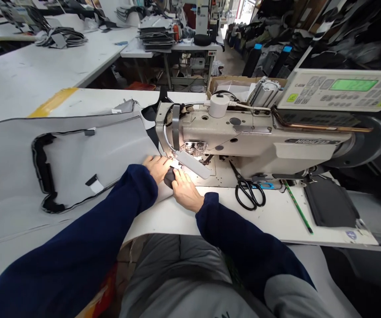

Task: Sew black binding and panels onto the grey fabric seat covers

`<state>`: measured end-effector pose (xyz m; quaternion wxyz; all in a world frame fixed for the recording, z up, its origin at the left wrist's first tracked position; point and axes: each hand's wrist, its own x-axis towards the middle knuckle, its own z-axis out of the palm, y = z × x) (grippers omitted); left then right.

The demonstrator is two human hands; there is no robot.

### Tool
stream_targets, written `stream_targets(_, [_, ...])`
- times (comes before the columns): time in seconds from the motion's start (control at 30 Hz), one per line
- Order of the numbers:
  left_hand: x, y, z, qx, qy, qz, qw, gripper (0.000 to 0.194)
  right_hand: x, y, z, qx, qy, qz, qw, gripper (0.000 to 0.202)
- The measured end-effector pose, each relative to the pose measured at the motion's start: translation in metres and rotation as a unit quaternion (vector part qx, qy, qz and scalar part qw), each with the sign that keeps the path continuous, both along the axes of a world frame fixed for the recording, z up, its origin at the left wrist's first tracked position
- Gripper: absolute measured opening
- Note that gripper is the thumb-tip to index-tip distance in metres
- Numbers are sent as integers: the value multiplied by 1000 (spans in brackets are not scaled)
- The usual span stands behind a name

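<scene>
A large grey fabric cover (117, 150) with black edging stretches from the left to the needle area of a sewing machine (237, 141). My left hand (158, 168) is bent over the cover's end, its fingers closed on the fabric beside the machine head. Close by, my right hand (186, 190) pinches a dark fabric edge (169, 177), thumb and fingers together. Between my fingertips lies a small white label (176, 163), lit by the lamp. The grey lamp bar (193, 164) partly hides the presser foot and needle.
Black scissors (250, 192) lie right of my right hand, and beyond them a green pencil (299, 207) and dark fabric panels (331, 202). A control panel (339, 90) stands above the machine. Behind are a cardboard box (213, 84) and a long white table (61, 62).
</scene>
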<state>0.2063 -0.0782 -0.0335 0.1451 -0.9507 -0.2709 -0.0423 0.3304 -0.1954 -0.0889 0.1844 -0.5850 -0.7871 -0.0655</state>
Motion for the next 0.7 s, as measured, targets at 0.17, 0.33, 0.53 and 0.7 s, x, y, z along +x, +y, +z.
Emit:
stream_targets(0.17, [3, 5, -10, -33, 33, -96, 994, 25, 2, 3, 9, -59, 37, 19, 997, 24])
stream_targets(0.33, [12, 7, -12, -46, 9, -110, 993, 24, 3, -2, 18, -82, 43, 36, 995, 38])
stream_targets(0.53, [16, 1, -12, -51, -8, -125, 991, 21, -3, -6, 8, -50, -9, 48, 998, 35])
stream_targets(0.7, [20, 10, -19, -101, -4, -173, 980, 22, -3, -3, 3, -30, -17, 38, 999, 25])
